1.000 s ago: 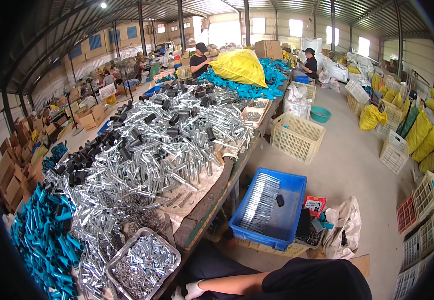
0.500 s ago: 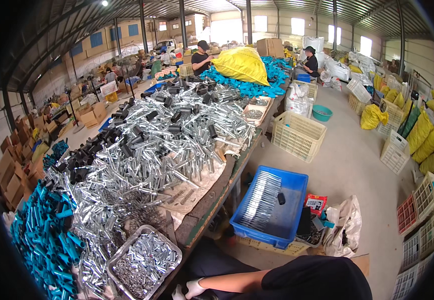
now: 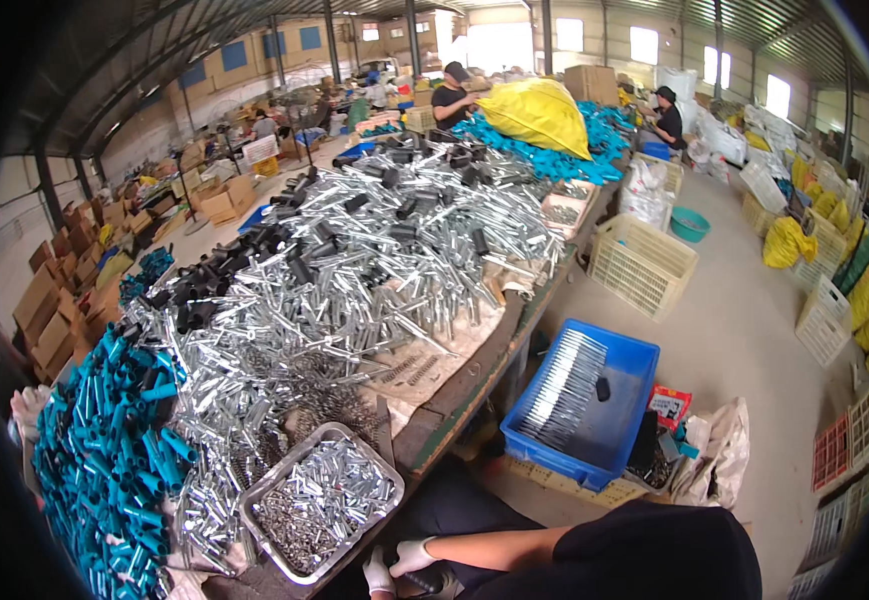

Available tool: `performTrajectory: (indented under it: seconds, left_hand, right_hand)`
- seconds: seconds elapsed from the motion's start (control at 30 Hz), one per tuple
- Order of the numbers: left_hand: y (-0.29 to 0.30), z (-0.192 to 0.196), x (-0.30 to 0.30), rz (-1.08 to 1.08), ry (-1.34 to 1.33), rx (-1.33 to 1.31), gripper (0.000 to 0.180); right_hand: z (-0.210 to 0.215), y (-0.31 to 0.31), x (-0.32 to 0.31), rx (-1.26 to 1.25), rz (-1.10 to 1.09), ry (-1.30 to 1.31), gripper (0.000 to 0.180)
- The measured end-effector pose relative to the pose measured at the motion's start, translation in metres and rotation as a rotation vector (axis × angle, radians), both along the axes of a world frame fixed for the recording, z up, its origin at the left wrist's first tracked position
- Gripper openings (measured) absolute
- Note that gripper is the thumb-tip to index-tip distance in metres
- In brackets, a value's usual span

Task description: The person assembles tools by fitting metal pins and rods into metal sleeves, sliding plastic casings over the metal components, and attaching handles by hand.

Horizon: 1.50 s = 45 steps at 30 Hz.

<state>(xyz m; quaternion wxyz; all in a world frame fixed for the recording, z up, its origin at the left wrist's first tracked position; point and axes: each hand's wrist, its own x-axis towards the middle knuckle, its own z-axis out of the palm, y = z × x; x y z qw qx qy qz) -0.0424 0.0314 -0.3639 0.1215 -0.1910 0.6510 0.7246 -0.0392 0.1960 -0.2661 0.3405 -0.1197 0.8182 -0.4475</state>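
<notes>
Both my hands wear white gloves and meet low at the lower edge, over my dark-trousered lap. My right hand (image 3: 414,556) comes in from the right with its fingers closed. Beside it, my left hand (image 3: 377,573) is also closed and partly cut off by the edge. A dark piece (image 3: 422,580) shows just under the right hand; its kind is too unclear to tell. Closest to my hands on the bench is a clear plastic tray (image 3: 250,508) of small metal pins and sleeves. Beyond it spreads a heap of shiny metal rods (image 3: 354,260), with springs (image 3: 329,395) at its near side.
Teal plastic tubes (image 3: 104,450) pile at the left, black sleeves (image 3: 194,300) along the heap's far side. Right of the bench edge (image 3: 484,390) stands a blue bin (image 3: 619,420) with rods in a row. Crates (image 3: 644,265) stand on the floor; two people work farther off.
My view has turned left, so the bench and bins sit farther right. More of both gloved hands shows now, and the dark piece beside them is plainer.
</notes>
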Motion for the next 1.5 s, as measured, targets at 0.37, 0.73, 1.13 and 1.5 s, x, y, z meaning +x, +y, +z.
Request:
performTrajectory:
  seconds: [0.37, 0.73, 1.13, 1.5]
  left_hand:
    - [-0.011, 0.013, -0.01, -0.048, -0.053, -0.002, 0.043]
    - [0.002, 0.015, -0.003, -0.065, -0.101, -0.057, 0.053]
    - [-0.006, -0.012, -0.01, -0.103, -0.126, -0.013, 0.051]
    - [0.001, 0.009, -0.005, -0.075, -0.133, -0.007, 0.046]
  right_hand:
    - [0.002, -0.008, -0.009, 0.03, 0.013, -0.012, 0.067]
    - [0.003, -0.002, -0.001, 0.065, 0.063, -0.04, 0.063]
    - [0.018, 0.0, 0.0, 0.05, 0.038, 0.022, 0.065]
    - [0.019, 0.006, -0.001, 0.064, 0.033, -0.096, 0.061]
